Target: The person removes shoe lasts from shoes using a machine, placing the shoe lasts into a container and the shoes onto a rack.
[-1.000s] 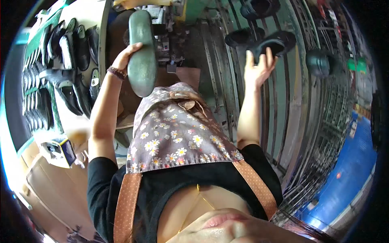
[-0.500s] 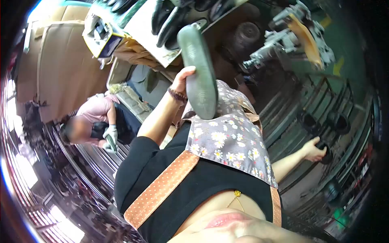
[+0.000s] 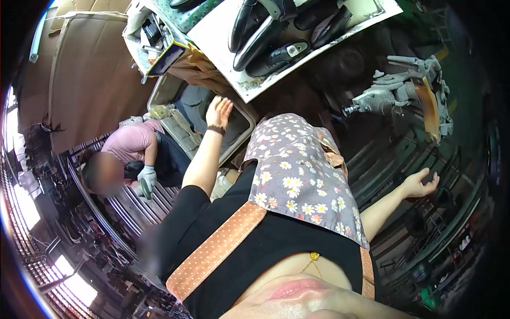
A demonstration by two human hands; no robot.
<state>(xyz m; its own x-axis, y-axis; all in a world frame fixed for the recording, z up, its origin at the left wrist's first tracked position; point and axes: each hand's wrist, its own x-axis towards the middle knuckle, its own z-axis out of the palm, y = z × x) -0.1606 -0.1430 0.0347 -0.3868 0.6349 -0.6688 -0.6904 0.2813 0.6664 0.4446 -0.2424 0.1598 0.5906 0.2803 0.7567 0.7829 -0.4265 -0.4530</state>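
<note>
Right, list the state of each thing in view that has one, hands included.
Left hand: open, empty, fingers extended
Right hand: open, seemingly empty, fingers slightly curled
Black shoes: unworn, lying on the white tabletop
Yellow-and-blue box: open, items inside
Grey bin: open-topped
Floral apron: worn
Co-worker's glove: worn

Rm. is mixed-lit: bright on L, dim on R. White table [image 3: 212, 33] at top ctr., well lit. Brown cardboard [image 3: 90, 80] stands like a wall, upper L. Grey bin [image 3: 244, 133] just below table, partly under its corner in view. Metal rails [image 3: 101, 183] run down L side; windows [image 3: 74, 282] beyond, glare-white. Grey machine [image 3: 393, 95] upper R, dark rack [image 3: 393, 165] below it. Floor [image 3: 461, 90] far R: dark, greenish.
</note>
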